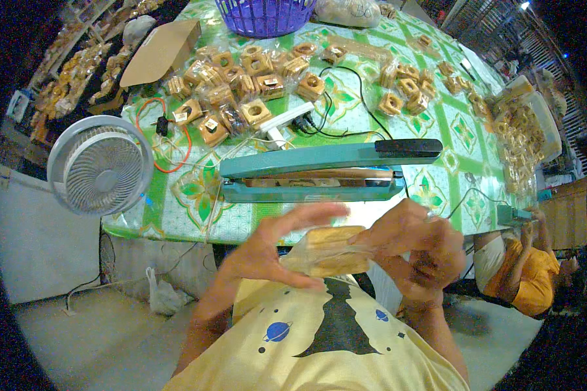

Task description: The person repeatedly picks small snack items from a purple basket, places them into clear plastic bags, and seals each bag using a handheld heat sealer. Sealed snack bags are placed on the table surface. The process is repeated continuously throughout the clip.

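In front of my body hangs a clear plastic bag with pale wooden pieces (336, 241) inside, slightly blurred. My right hand (424, 244) is closed, its fingers pinching the bag's right end. On the other side my left hand (257, 251) is open, thumb and fingers spread above and below the bag's left part; whether it touches the plastic I cannot tell. Just beyond both hands, a long teal impulse sealer (293, 158) with a black handle (407, 148) lies across the table's near edge, its arm raised a little at the right.
Several bagged wooden pieces (257, 63) lie heaped beyond the sealer, more at the right. A white power strip (290, 117) with cables sits between. A round fan (101, 166) stands left, a purple basket (265, 16) at the back. Another person in orange (525, 277) works at far right.
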Tool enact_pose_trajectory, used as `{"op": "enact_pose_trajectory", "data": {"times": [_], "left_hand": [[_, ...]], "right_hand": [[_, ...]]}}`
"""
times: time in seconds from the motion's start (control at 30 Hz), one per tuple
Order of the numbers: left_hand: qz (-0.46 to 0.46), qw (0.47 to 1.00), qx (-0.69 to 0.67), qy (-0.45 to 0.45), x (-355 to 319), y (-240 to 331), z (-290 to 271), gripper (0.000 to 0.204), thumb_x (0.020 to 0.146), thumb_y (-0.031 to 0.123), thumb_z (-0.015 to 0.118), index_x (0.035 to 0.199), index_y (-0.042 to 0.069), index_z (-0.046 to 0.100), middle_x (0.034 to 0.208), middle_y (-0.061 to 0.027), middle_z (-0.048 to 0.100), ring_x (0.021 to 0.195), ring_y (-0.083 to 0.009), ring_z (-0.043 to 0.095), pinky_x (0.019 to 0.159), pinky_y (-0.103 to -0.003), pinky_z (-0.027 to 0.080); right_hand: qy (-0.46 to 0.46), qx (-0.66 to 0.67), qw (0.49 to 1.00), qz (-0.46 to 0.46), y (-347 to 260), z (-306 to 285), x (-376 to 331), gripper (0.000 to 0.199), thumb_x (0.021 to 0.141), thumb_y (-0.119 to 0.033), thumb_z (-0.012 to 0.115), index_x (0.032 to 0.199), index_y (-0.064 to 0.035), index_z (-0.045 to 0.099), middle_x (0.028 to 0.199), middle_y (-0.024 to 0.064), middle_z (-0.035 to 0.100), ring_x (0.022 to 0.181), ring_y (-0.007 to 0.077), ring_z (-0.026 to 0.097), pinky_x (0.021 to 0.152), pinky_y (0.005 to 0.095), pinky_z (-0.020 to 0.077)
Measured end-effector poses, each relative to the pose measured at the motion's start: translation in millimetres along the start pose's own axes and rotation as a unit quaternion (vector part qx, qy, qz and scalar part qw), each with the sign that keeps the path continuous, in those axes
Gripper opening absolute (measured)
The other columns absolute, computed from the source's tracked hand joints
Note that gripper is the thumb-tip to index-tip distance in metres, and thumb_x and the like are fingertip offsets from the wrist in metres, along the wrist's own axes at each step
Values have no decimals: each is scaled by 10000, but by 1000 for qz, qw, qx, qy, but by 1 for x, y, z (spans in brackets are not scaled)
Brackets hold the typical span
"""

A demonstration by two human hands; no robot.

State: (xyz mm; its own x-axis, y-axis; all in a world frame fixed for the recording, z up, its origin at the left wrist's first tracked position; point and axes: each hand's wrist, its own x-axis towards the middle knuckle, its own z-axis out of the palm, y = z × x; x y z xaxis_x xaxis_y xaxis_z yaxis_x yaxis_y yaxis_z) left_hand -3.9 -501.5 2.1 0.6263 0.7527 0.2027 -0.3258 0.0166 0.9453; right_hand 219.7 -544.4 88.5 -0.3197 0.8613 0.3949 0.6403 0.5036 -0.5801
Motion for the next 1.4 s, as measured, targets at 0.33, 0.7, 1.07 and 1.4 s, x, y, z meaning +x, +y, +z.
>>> {"op": "enact_pose_trajectory", "data": {"times": [0.33, 0.7, 1.07, 1.4], "left_hand": [[-354, 925, -115, 76, -11, -117, 12, 430, 841, 217, 743, 1179, -13, 610, 1056, -84, 674, 896, -118, 653, 808, -253, 533], [-286, 921, -177, 196, 29, -112, 2, 478, 894, 331, 658, 1147, -70, 591, 1069, -174, 677, 912, -247, 707, 789, -265, 579], [-311, 906, -193, 214, 29, -109, 5, 475, 923, 313, 621, 1199, -70, 562, 1104, -188, 663, 931, -261, 702, 786, -284, 577], [-324, 901, -191, 215, 28, -111, 2, 417, 934, 280, 606, 1216, -24, 557, 1132, -140, 651, 944, -296, 691, 814, -368, 585]], "right_hand": [[26, -135, 990, 23, 123, -15, 90, 143, 851, -160, 671, 894, -36, 612, 854, 113, 662, 770, 267, 649, 697, 366, 505], [-183, -67, 965, 177, 198, 7, 83, 236, 858, -231, 672, 892, 0, 637, 772, 141, 633, 711, 277, 599, 690, 370, 468], [-105, -10, 970, 217, 234, 40, 53, 302, 857, -293, 662, 836, 6, 625, 726, 184, 631, 658, 356, 603, 638, 429, 471], [-124, -25, 962, 240, 235, 41, 52, 338, 869, -340, 639, 815, -7, 616, 744, 177, 629, 689, 357, 607, 647, 437, 467]]}}
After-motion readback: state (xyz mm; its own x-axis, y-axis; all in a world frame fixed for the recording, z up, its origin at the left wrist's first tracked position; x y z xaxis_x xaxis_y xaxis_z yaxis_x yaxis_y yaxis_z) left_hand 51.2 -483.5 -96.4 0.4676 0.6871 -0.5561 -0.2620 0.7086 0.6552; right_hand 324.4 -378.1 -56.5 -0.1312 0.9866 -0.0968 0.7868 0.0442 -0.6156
